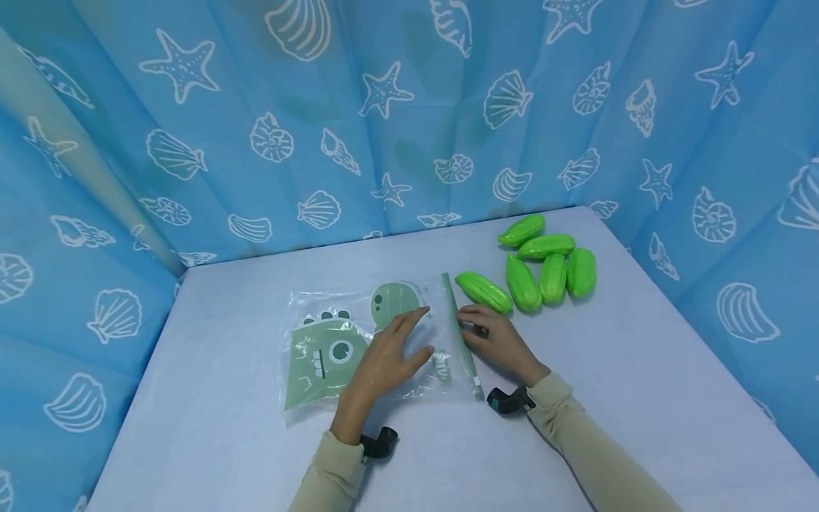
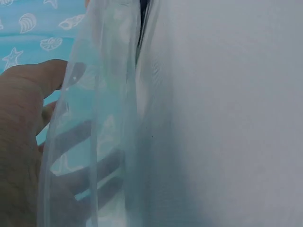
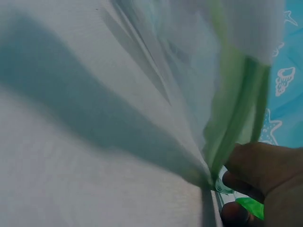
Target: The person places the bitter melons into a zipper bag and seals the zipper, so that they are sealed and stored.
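Note:
A clear plastic zip bag (image 1: 303, 306) with a green cartoon dinosaur print lies flat on the white table. My left hand (image 1: 387, 359) is over its middle, thumb and fingers spread apart and holding nothing. Through the clear plastic (image 2: 106, 142) in the left wrist view, parts of that hand's fingers show. At the bag's right end runs its green zip strip (image 1: 459, 334). My right hand (image 1: 495, 341) has its fingers bent at this strip. The right wrist view shows the thumb and fingers pinching the green-edged end of the bag (image 3: 236, 113).
Several bright green ridged vegetables (image 1: 523, 283), like short cucumbers, lie in a group beyond my right hand. A blue curtain (image 1: 409, 128) with white shell and starfish prints stands behind and beside the white table (image 1: 211, 355). Each wrist carries a small black camera (image 1: 508, 400).

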Motion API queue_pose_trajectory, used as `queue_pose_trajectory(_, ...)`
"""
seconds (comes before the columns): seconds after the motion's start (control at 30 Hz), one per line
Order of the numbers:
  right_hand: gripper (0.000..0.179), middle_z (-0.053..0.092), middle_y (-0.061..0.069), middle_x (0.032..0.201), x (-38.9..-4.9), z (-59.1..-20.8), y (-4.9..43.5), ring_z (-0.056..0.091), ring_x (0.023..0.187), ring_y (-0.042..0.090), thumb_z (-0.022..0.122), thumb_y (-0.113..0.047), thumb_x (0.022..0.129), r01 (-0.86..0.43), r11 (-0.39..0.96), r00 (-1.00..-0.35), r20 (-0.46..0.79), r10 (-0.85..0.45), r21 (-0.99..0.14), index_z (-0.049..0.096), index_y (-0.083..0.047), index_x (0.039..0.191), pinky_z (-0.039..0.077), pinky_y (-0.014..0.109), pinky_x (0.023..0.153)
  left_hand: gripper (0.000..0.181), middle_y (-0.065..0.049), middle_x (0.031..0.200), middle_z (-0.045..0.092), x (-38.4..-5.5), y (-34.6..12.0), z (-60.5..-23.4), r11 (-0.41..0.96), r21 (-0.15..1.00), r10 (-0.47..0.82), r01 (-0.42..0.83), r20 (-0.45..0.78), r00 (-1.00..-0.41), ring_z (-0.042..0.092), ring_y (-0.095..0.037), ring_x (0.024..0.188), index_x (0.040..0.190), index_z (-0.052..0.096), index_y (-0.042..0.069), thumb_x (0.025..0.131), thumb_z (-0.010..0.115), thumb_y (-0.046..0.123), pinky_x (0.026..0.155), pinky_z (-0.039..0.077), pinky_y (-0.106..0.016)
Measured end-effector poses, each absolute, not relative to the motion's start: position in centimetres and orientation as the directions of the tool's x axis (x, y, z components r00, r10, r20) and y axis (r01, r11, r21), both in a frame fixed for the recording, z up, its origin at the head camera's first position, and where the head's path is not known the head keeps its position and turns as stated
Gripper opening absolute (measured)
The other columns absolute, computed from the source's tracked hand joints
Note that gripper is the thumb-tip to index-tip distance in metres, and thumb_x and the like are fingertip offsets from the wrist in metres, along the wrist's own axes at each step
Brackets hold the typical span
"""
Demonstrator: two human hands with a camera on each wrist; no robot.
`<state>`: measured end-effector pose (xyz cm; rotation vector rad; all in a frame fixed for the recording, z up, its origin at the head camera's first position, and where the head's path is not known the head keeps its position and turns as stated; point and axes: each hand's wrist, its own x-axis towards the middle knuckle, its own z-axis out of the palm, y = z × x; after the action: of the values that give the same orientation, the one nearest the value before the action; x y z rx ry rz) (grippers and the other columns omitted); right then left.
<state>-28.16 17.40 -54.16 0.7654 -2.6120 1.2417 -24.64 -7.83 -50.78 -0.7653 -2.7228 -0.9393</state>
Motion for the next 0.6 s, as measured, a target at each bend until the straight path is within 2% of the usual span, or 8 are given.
queue_pose_trajectory(0.13, 0.035, 0.059, 0.016, 0.134, -28.5, -54.4, 17.3, 0.063, 0.11, 0.03, 0.07, -0.005, 0.093, -0.517, 0.533, -0.852, 0.342, -0.396, -0.67, 0.066, 0.004, 0.126, 0.055, 0.043, 0.089, 0.063, -0.005, 0.146, 0.05, -24.7, -7.8, -50.7, 0.682, 0.518, 0.416, 0.516, 0.305, -0.857, 0.052, -0.025, 0.13, 0.153, 0.041, 0.023, 0.097, 0.064, 0.04, 0.103, 0.048, -0.044)
queue_pose_trajectory(0.27, 0.038, 0.059, 0.015, 0.136, -28.8, -54.4, 17.6, 0.056, 0.122, 0.035, 0.073, -0.01, 0.091, -0.545, 0.561, -0.836, 0.353, -0.42, -0.623, 0.067, 0.003, 0.126, 0.05, 0.047, 0.098, 0.058, -0.005, 0.142, 0.053, -25.0, -7.3, -50.2, 0.673, 0.497, 0.421, 0.548, 0.352, -0.836, 0.054, -0.024, 0.128, 0.15, 0.047, 0.021, 0.097, 0.065, 0.037, 0.101, 0.049, -0.044)
queue_pose_trajectory(0.43, 0.041, 0.058, 0.014, 0.137, -28.8, -54.5, 17.8, 0.053, 0.124, 0.035, 0.076, -0.015, 0.09, -0.537, 0.597, -0.842, 0.33, -0.427, -0.596, 0.067, 0.001, 0.126, 0.045, 0.05, 0.103, 0.053, -0.004, 0.144, 0.053, -25.5, -6.4, -49.8, 0.634, 0.518, 0.45, 0.574, 0.357, -0.819, 0.052, -0.023, 0.13, 0.148, 0.05, 0.021, 0.098, 0.064, 0.035, 0.102, 0.048, -0.044)
queue_pose_trajectory(0.6, 0.041, 0.056, 0.013, 0.139, -28.5, -54.9, 17.6, 0.05, 0.128, 0.035, 0.076, -0.017, 0.091, -0.529, 0.601, -0.844, 0.302, -0.442, -0.599, 0.067, 0.0, 0.127, 0.042, 0.051, 0.106, 0.057, -0.004, 0.151, 0.045, -26.5, -5.6, -50.2, 0.621, 0.48, 0.496, 0.619, 0.37, -0.785, 0.043, -0.023, 0.138, 0.149, 0.047, 0.019, 0.097, 0.065, 0.033, 0.111, 0.039, -0.043)
